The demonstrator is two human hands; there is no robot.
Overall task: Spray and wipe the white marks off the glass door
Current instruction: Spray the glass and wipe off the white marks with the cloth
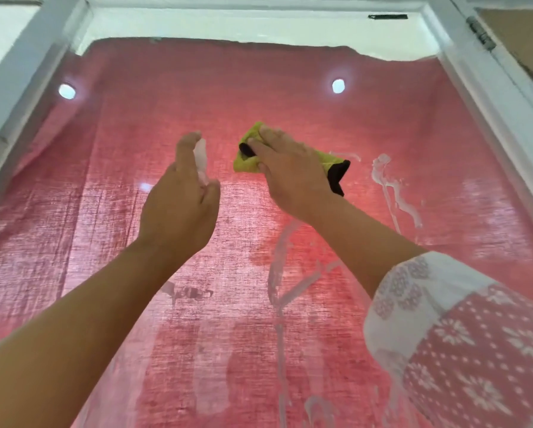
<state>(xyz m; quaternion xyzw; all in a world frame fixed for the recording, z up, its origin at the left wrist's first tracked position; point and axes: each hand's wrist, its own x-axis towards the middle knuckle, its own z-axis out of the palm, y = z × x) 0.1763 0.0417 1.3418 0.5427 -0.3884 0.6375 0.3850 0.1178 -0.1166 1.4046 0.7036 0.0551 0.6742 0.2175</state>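
**glassfan22:** ok so what's going on in this one? Where's the cloth?

**mopmike:** Centre of the frame, slightly above the middle. The right hand (285,168) lies flat on a folded yellow-green cloth (247,152) with a black underside, fingers spread over it, pressing it onto the glass door (290,97). Patterned red-and-white sleeve (462,341) at lower right.

**glassfan22:** and the other hand?

**mopmike:** The left hand (182,199) is just left of the cloth, curled around a small pale spray bottle (201,159). Mostly hidden by the palm, only a bit of the top shows past the fingers.

**glassfan22:** marks still there?

**mopmike:** Yep. White marks (388,186) streak down right of the cloth, and more smears run through the lower centre. A red curtain (135,118) hangs behind the pane, white door frame (33,66) around it, a hinge (479,32) at upper right, and two bright light reflections near the top.
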